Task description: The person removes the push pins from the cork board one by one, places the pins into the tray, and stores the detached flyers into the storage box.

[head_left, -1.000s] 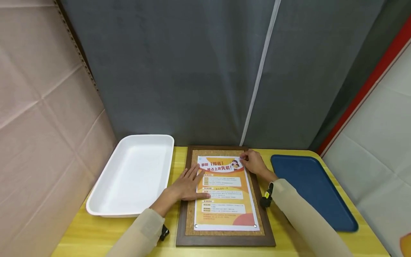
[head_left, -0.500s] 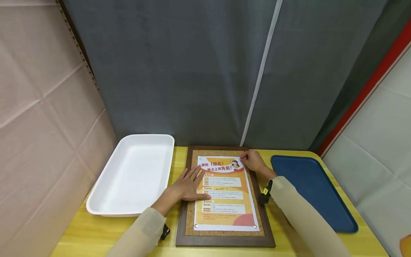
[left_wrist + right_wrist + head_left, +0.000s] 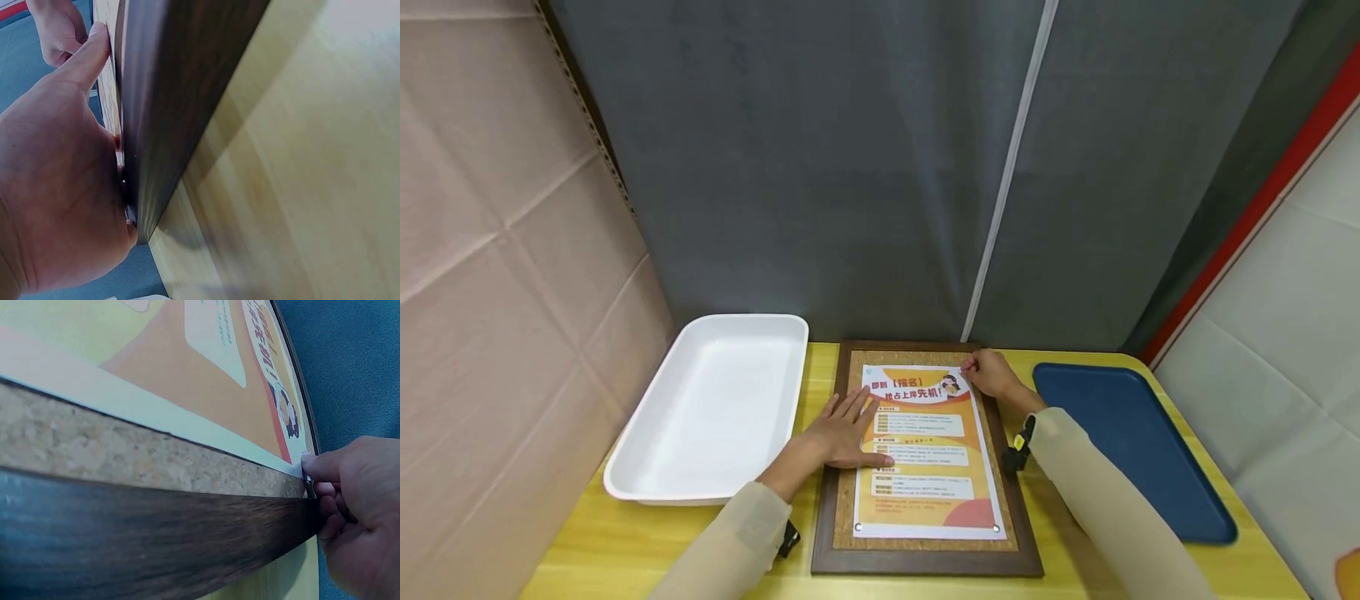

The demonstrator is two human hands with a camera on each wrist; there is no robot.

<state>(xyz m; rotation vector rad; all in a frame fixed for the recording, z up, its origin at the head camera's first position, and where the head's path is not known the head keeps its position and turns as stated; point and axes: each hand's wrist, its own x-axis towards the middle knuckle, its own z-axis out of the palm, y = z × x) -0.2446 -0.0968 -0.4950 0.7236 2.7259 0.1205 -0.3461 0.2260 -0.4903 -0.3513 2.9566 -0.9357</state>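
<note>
An orange and white printed poster [image 3: 917,496] lies on a cork board [image 3: 925,544] with a brown wooden frame [image 3: 925,564]. Small round silvery pushpins [image 3: 996,527] sit at both lower corners of the poster. My left hand [image 3: 842,437] rests with spread fingers across the poster's left edge, thumb pointing inward. At the poster's upper right corner, my right hand [image 3: 994,377] has its thumb and curled fingers pinched together. In the right wrist view the thumb tip is right at the paper corner [image 3: 299,469], with a small pushpin mostly hidden among the fingers.
A deep white tray [image 3: 715,400] stands left of the board on the yellow wood-grain table [image 3: 610,550]. To the right lies a flat dark blue tray [image 3: 1127,450], close to my right forearm. A grey curtain [image 3: 820,167] hangs behind the table.
Both hands stay at nearly the same places on the poster. My right wrist has shifted slightly inward, and my left fingers have settled a little, uncovering more of the heading.
</note>
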